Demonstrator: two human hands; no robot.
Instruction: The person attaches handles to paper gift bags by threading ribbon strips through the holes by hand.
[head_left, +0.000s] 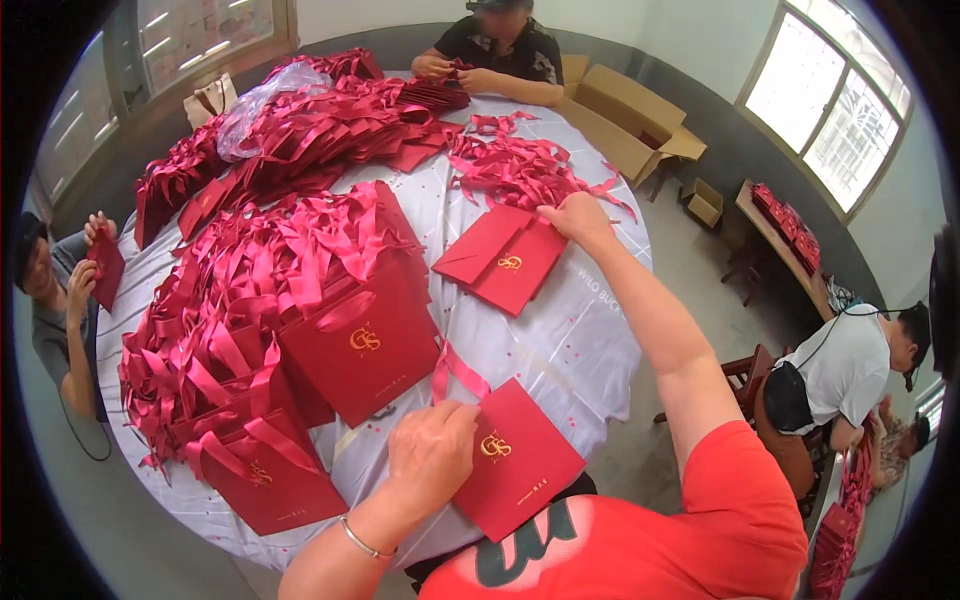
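Observation:
A flat red paper gift bag (pixel 530 455) with a gold emblem lies at the near table edge, against my red shirt. My left hand (pixel 432 455) is closed at its upper left edge, and a pink ribbon handle (pixel 458 368) loops out beyond the knuckles. Farther off, my right arm reaches across to a small stack of folded red gift bags (pixel 500 262). My right hand (pixel 578 217) pinches at the stack's far right corner, beside a heap of pink ribbon handles (pixel 525 165). The fingertips are partly hidden there. Upright gift bags (pixel 362 340) with ribbon handles crowd the table's left side.
A white cloth covers the round table (pixel 590 340). More red bags (pixel 310 140) are piled at its far left under clear plastic. One person (pixel 510 45) works across from me, another (pixel 65 300) at left. Cardboard boxes (pixel 625 115) and a standing person (pixel 840 360) are at right.

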